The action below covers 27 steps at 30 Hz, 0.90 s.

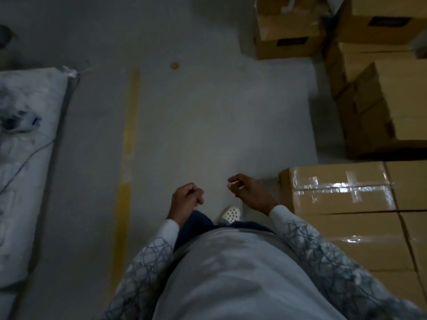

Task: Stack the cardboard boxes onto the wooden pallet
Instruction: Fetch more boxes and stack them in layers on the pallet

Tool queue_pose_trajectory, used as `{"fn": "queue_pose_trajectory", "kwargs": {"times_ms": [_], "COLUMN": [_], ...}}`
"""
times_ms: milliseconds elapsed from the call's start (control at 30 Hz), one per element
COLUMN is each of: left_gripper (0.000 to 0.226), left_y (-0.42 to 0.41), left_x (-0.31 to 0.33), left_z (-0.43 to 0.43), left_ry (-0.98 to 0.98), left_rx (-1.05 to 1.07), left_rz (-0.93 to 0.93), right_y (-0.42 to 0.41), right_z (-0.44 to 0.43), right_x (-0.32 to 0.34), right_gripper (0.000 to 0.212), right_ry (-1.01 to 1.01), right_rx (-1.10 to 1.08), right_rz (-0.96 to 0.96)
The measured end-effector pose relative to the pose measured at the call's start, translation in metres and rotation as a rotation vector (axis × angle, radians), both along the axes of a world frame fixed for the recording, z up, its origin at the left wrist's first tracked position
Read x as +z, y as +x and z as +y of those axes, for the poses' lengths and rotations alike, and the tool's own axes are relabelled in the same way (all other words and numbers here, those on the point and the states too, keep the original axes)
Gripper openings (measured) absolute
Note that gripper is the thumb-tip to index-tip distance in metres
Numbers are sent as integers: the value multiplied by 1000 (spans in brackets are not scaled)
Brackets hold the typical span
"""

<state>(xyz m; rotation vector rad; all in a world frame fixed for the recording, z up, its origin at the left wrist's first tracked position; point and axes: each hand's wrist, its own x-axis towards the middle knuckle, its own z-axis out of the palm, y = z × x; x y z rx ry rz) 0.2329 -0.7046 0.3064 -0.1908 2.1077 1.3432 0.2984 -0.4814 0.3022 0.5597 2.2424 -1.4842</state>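
A person is standing on the grey floor (208, 123) and looking down at both hands. The left hand (187, 197) is hanging in front of the body with its fingers loosely curled, holding nothing. The right hand (250, 192) is hovering just beside the taped cardboard boxes (342, 195) stacked at the near right. Its fingers are curling inward and a pale streak is showing at the fingertips, too blurred to tell whether it is grasping anything. More cartons (388, 105) are sitting piled at the far right. A yellow line (129, 146) is running along the floor left of the hands, a white wrapped bundle (27, 135) is lying at the left edge, and a white shoe (231, 214) is showing between the hands.
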Motion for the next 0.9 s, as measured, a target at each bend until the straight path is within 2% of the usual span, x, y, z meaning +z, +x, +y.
{"fn": "queue_pose_trajectory", "kwargs": {"times_ms": [167,267,433,600,767,900], "left_gripper": [50,53,40,35,29,23], "left_y": [-90,-148,-281,-411,-472,-494], "left_x": [-6,-21,-31,-12,8,-5], "left_z": [71,130,246,399,537,630], "left_ry": [-29,1,56,151,189,144], "left_rx": [-86,-180,-477,-727,-949,-1014], "left_rz": [104,126,95,67,38,9], "right_y": [-74,-113,-207,-289,-322,-343], "right_z": [52,96,198,300,376,453], "right_x": [13,2,-9,17,35,18], "right_gripper": [26,23,22,24,17,19], "right_ry": [-72,-110,-85,3,-116,-163], "right_rx": [-117,-157,-351,-651,-893,-1074], "right_rz": [33,-32,-48,63,92,80]}}
